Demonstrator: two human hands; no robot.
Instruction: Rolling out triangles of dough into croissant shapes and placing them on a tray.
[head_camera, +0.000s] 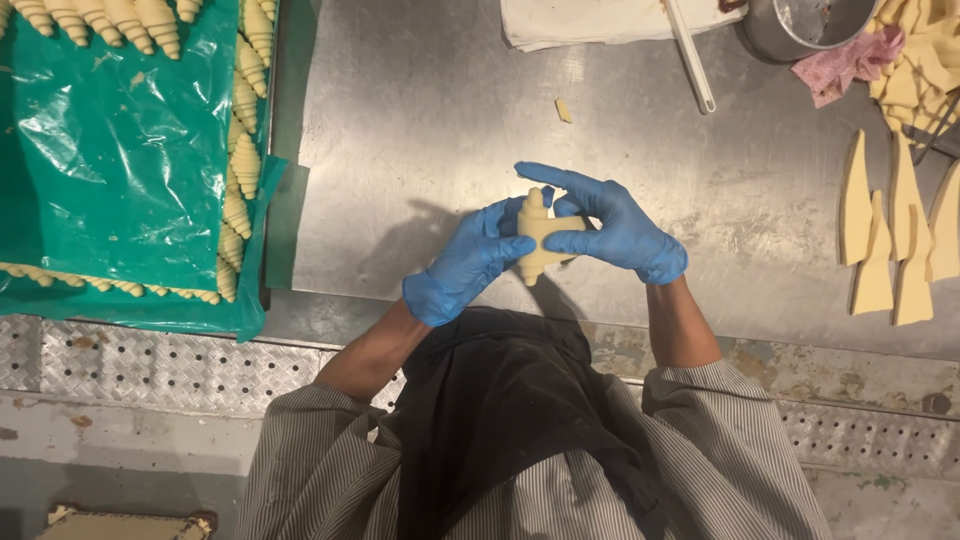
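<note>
A rolled dough piece (537, 235) is pinched between the gloved left hand (462, 265) and right hand (618, 228), fingers closed round its middle, probably just above the steel table (420, 130).

No packages, labels, signs or screens are seen anywhere in the frame, from upper left to lower right.

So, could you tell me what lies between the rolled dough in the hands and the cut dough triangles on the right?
Only bare steel table between the rolled dough and the triangles, in the head view.
</note>
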